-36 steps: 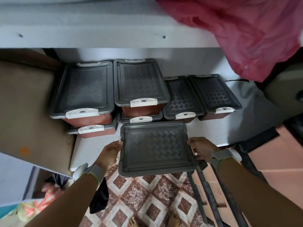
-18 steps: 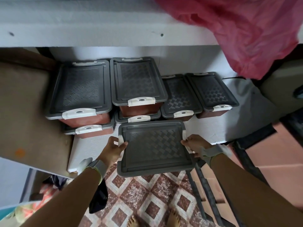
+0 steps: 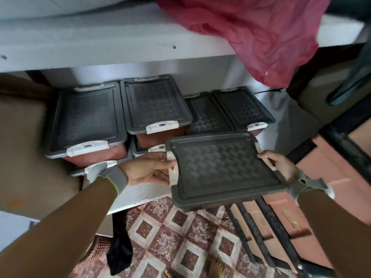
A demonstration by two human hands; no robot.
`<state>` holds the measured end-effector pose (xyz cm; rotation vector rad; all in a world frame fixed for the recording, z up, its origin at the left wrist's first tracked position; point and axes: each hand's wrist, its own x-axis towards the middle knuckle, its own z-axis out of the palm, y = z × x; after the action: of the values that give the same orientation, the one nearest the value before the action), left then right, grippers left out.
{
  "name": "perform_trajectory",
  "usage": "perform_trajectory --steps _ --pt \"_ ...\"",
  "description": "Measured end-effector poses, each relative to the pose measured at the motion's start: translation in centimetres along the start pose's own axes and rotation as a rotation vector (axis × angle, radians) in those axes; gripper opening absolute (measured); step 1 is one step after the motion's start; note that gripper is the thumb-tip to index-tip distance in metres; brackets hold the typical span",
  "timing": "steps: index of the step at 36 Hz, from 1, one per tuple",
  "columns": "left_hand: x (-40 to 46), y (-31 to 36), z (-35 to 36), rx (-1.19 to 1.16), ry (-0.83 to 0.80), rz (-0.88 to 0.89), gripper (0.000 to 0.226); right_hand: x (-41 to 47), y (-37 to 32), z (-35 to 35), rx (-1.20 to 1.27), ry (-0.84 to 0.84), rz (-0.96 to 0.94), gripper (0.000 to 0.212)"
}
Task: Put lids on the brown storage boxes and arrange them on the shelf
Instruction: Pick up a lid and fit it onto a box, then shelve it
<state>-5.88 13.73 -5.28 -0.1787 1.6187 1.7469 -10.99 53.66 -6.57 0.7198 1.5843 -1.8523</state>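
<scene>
Lidded box (image 3: 226, 169) shifted right, held crosswise by hands (image 3: 149, 170)

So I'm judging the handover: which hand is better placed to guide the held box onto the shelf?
Probably the left hand: it grips the held box on the side facing the stacked boxes; the right hand holds the far side.

- The white shelf (image 3: 140, 194) carries brown storage boxes with grey lids and white latches.
- At the left, a two-high stack (image 3: 86, 119) stands on it; just beside it, a second two-high stack (image 3: 155, 105).
- To the right, two single boxes (image 3: 208, 115) and (image 3: 244, 108) sit side by side, touching.
- An upper white ledge (image 3: 100, 41) holds a crumpled red cloth (image 3: 261, 35) hanging over its edge.
- The patterned tile floor (image 3: 180, 237) lies below, bare feet (image 3: 218, 267) on it.
</scene>
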Motion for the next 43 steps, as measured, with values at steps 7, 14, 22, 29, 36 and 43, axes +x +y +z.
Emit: perform_trajectory --steps 7,14,22,29,36,43 --pt "2.0 7.9 0.9 0.247 0.368 0.481 0.020 -1.1 0.1 -1.9 0.333 -0.063 -0.314 0.028" --pt "5.7 9.4 -3.0 0.976 0.704 0.376 0.039 0.1 -1.4 -0.6 0.560 -0.037 -0.520 0.033" --pt "7.6 5.8 -4.3 1.325 0.695 0.294 0.050 3.2 -4.0 3.2 0.585 0.167 -0.537 0.006" --pt "7.5 6.0 -4.3 1.326 0.684 0.253 0.054 7.4 -5.1 9.6 0.612 0.095 -0.508 0.021" --pt "7.6 5.7 -4.5 1.327 0.680 0.254 0.055 10.4 -5.7 14.3 0.538 -0.041 -0.352 0.010" --pt "7.7 5.6 -4.7 1.315 0.687 0.257 0.055 11.5 -6.7 14.9 0.474 0.030 -0.308 0.009"
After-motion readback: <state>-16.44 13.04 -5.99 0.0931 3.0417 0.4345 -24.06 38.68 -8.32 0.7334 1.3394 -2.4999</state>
